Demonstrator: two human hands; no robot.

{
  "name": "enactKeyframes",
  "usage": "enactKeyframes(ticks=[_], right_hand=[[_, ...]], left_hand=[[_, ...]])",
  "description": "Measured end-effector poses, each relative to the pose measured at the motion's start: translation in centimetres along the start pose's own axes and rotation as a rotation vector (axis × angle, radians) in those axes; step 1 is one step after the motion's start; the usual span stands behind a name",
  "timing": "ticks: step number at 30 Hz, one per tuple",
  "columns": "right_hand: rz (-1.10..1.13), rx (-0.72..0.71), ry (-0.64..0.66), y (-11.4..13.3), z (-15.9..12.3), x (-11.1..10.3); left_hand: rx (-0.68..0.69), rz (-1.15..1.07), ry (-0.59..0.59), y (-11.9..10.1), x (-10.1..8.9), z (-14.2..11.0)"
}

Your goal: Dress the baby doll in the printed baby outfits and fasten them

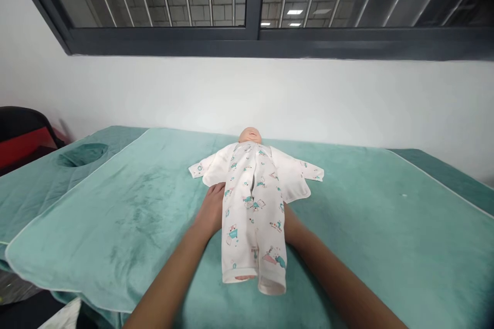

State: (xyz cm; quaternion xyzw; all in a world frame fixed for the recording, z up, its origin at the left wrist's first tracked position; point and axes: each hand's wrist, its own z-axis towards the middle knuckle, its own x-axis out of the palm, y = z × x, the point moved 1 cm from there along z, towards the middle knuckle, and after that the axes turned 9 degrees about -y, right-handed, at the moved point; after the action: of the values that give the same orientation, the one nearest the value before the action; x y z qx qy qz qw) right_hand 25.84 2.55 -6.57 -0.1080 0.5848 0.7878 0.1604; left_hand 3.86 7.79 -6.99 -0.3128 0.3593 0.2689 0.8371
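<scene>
A baby doll [250, 134] lies on its back, head towards the wall. It wears a white long-sleeved top [295, 169] with printed cuffs, its front panels spread to both sides. White baby trousers [252, 216] with a small animal print cover the doll from chest to feet. A bit of skin-coloured foot shows at the left leg's hem. My left hand [213, 206] is closed at the trousers' left edge, fingertips hidden by the cloth. On the opposite edge, my right hand [290, 221] reaches behind the trousers, and its fingers are hidden.
Green plush cloth [116, 216] covers the bed, which has a round face hole [83, 155] at the left. A white wall [247, 92] and dark-framed window [257, 36] stand behind. A black and red chair [27, 139] is at far left.
</scene>
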Motion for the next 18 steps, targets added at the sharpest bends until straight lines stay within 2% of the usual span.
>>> enactKeyframes(ticks=[8,13,18], right_hand=[[-0.077,-0.007,0.037,0.69,-0.12,-0.33],[-0.083,-0.005,0.009,0.63,-0.35,-0.53],[-0.091,0.001,0.017,0.06,-0.46,-0.52]], left_hand=[[-0.052,0.056,0.013,-0.56,-0.08,0.69],[0.009,0.013,0.040,-0.67,-0.21,0.49],[-0.026,0.002,-0.007,-0.62,-0.07,0.39]])
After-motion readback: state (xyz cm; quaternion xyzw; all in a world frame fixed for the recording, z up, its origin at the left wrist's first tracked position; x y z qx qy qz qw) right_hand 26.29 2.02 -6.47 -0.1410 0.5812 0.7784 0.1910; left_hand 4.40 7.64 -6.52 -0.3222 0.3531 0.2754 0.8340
